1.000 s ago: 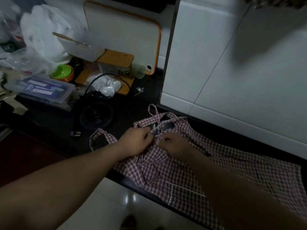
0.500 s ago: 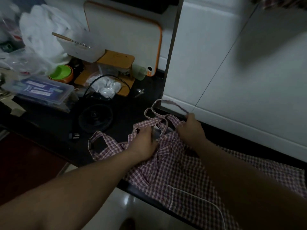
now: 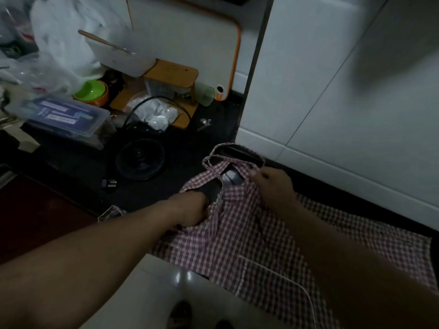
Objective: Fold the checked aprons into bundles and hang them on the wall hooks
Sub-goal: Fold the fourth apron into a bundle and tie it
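Observation:
A red-and-white checked apron point(image 3: 242, 236) lies spread on the dark counter point(image 3: 166, 148), its lower part hanging over the front edge. My left hand point(image 3: 192, 210) is closed on the apron's left side, partly tucked under the cloth. My right hand point(image 3: 273, 184) pinches the top edge of the bib, just below the neck loop point(image 3: 228, 153), which arches toward the white tiled wall. A white tie string point(image 3: 285, 276) trails across the cloth near my right forearm. No wall hooks are in view.
To the left on the counter lie a round black appliance base point(image 3: 140, 160) with a cord and plug point(image 3: 109, 184), a clear plastic box point(image 3: 64, 115), a green bowl point(image 3: 91, 91), a wooden stand point(image 3: 171, 77) and an orange-rimmed white board point(image 3: 190, 43). White floor tiles point(image 3: 147, 293) lie below.
My left hand has slid down and left, under the apron's side. My right hand stays at the bib's top edge, and the neck loop has spread wider toward the wall.

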